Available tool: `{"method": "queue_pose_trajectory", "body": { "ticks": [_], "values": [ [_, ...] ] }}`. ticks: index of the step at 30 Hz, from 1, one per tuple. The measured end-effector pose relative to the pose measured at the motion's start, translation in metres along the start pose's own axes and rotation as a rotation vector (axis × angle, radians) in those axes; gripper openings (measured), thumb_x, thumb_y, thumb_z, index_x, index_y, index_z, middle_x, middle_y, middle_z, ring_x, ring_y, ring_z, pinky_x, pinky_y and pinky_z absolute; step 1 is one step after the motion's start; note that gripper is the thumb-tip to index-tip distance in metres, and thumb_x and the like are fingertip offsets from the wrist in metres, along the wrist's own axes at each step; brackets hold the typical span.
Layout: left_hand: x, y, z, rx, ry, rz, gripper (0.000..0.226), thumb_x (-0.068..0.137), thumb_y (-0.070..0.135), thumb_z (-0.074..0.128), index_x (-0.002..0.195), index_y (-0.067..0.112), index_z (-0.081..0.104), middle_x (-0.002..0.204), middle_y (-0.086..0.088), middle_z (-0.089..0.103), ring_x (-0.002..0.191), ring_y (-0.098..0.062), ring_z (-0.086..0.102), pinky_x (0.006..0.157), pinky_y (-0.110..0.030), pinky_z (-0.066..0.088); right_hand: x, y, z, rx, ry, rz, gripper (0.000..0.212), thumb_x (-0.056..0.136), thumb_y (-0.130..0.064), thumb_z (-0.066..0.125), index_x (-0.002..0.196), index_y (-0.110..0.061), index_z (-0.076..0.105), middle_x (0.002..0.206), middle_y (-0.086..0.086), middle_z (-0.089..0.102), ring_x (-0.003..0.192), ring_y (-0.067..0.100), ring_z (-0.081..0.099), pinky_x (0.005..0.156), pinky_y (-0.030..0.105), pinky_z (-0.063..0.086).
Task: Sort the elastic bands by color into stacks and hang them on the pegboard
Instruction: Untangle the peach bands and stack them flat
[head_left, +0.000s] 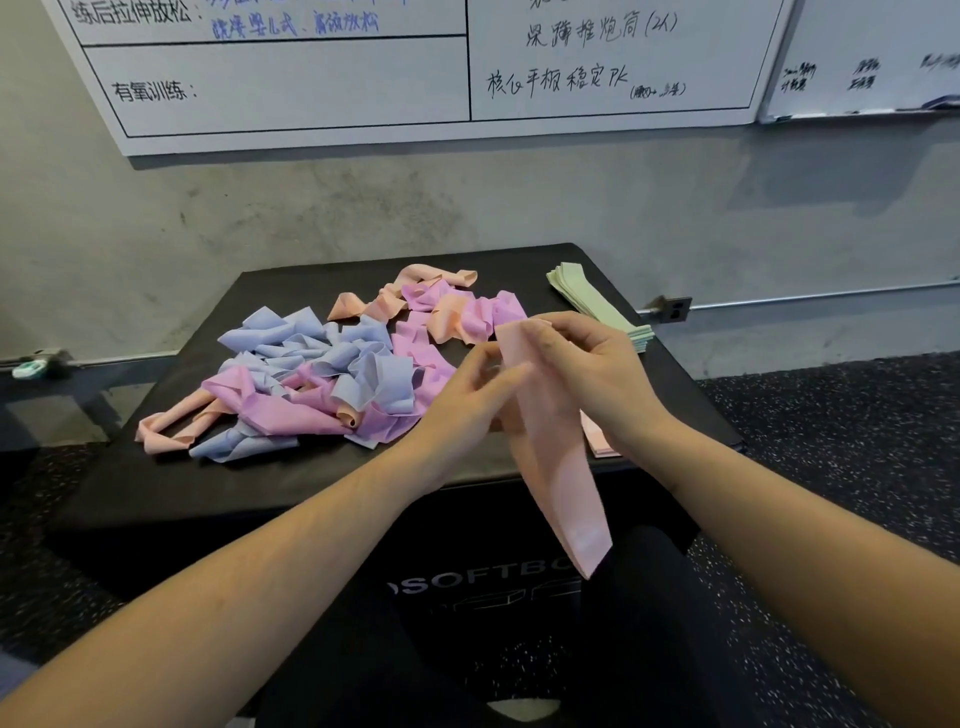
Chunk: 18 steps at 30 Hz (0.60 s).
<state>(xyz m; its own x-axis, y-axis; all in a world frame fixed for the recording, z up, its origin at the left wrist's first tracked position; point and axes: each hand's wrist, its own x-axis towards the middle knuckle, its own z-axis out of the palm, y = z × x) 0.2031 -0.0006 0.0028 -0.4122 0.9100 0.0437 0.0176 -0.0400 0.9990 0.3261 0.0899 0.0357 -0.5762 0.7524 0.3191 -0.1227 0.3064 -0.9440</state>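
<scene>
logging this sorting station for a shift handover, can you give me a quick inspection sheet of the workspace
surface: black padded box, its top mostly covered with bands
job's things: unsorted pile of blue, purple and peach bands at centre; flat green stack at the far right corner; small pink stack at the right edge, partly hidden by the right hand; one pink band held up and hanging over the front edge
clutter: nothing seen
hands: left hand and right hand both grip the pink band near its top
cables: nothing seen
surroundings: whiteboard with handwriting on a grey wall; speckled floor; no pegboard in view
</scene>
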Motion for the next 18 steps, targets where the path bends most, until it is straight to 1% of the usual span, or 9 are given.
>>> {"method": "queue_pose_trajectory", "body": {
  "ticks": [2, 4, 5, 7, 10, 12, 14, 16, 18],
  "values": [
    [0.001, 0.002, 0.005, 0.041, 0.045, 0.049, 0.018, 0.098, 0.028, 0.066, 0.115, 0.031, 0.061, 0.112, 0.002, 0.072, 0.103, -0.016, 0.070, 0.083, -0.033, 0.060, 0.001, -0.002, -0.002, -0.007, 0.007, -0.021, 0.010, 0.097, -0.019, 0.067, 0.095, -0.018, 0.078, 0.093, -0.007, 0.076, 0.083, -0.003, 0.063, 0.078, 0.019, 0.052],
    [0.001, 0.001, 0.007, 0.030, 0.086, 0.094, 0.019, 0.099, 0.017, 0.065, 0.114, 0.028, 0.066, 0.110, 0.002, 0.075, 0.105, -0.016, 0.070, 0.092, -0.037, 0.058, 0.001, -0.001, -0.003, -0.058, -0.006, -0.075, 0.015, 0.097, -0.017, 0.067, 0.088, -0.026, 0.075, 0.082, -0.016, 0.072, 0.078, -0.004, 0.060, 0.074, 0.016, 0.049],
    [0.002, 0.001, 0.007, 0.031, 0.104, 0.102, 0.020, 0.099, 0.014, 0.065, 0.115, 0.025, 0.069, 0.110, 0.001, 0.076, 0.105, -0.017, 0.070, 0.094, -0.038, 0.058, 0.001, 0.001, -0.004, -0.081, -0.013, -0.097, 0.018, 0.097, -0.016, 0.066, 0.086, -0.028, 0.073, 0.077, -0.020, 0.069, 0.075, -0.004, 0.059, 0.072, 0.015, 0.047],
    [0.003, 0.001, 0.009, 0.022, 0.132, 0.079, 0.019, 0.098, 0.017, 0.067, 0.116, 0.020, 0.070, 0.110, -0.002, 0.076, 0.109, -0.024, 0.070, 0.096, -0.043, 0.056, 0.000, 0.003, -0.004, -0.114, -0.011, -0.131, 0.018, 0.098, -0.018, 0.065, 0.085, -0.030, 0.070, 0.075, -0.022, 0.065, 0.071, -0.003, 0.056, 0.069, 0.015, 0.045],
    [0.005, 0.001, 0.012, -0.082, 0.145, -0.001, 0.023, 0.098, 0.021, 0.064, 0.120, 0.019, 0.068, 0.115, -0.007, 0.075, 0.112, -0.030, 0.069, 0.095, -0.048, 0.055, 0.000, 0.011, -0.007, -0.073, 0.007, -0.092, 0.008, 0.097, -0.033, 0.067, 0.092, -0.026, 0.068, 0.081, -0.015, 0.064, 0.075, 0.003, 0.055, 0.072, 0.023, 0.047],
    [0.007, 0.004, 0.012, -0.184, 0.165, -0.045, 0.022, 0.102, 0.013, 0.057, 0.122, 0.018, 0.066, 0.117, -0.009, 0.073, 0.110, -0.028, 0.067, 0.092, -0.046, 0.054, 0.001, 0.017, -0.008, -0.015, -0.008, -0.016, 0.021, 0.093, -0.045, 0.067, 0.098, -0.025, 0.064, 0.086, -0.010, 0.062, 0.079, 0.006, 0.056, 0.075, 0.025, 0.047],
    [0.012, 0.006, 0.011, -0.269, 0.156, -0.060, 0.024, 0.103, 0.012, 0.054, 0.125, 0.013, 0.065, 0.123, -0.015, 0.070, 0.117, -0.029, 0.065, 0.098, -0.046, 0.052, 0.001, 0.025, -0.010, -0.007, -0.059, 0.080, 0.032, 0.089, -0.053, 0.065, 0.102, -0.024, 0.058, 0.087, -0.007, 0.061, 0.078, 0.007, 0.056, 0.073, 0.026, 0.045],
    [0.017, 0.008, 0.010, -0.307, 0.164, -0.060, 0.026, 0.104, 0.012, 0.053, 0.128, 0.012, 0.063, 0.128, -0.017, 0.068, 0.126, -0.032, 0.061, 0.107, -0.050, 0.049, -0.002, 0.035, -0.012, -0.053, -0.152, 0.154, 0.030, 0.094, -0.050, 0.064, 0.106, -0.025, 0.054, 0.085, -0.002, 0.066, 0.074, 0.007, 0.061, 0.073, 0.030, 0.045],
    [0.021, 0.012, 0.011, -0.312, 0.206, -0.064, 0.035, 0.102, 0.016, 0.055, 0.137, 0.017, 0.056, 0.132, -0.015, 0.066, 0.126, -0.032, 0.061, 0.107, -0.052, 0.049, -0.005, 0.046, -0.013, -0.087, -0.210, 0.183, 0.032, 0.093, -0.047, 0.067, 0.114, -0.026, 0.054, 0.090, 0.006, 0.072, 0.077, 0.012, 0.067, 0.076, 0.033, 0.050]
  ]
}}
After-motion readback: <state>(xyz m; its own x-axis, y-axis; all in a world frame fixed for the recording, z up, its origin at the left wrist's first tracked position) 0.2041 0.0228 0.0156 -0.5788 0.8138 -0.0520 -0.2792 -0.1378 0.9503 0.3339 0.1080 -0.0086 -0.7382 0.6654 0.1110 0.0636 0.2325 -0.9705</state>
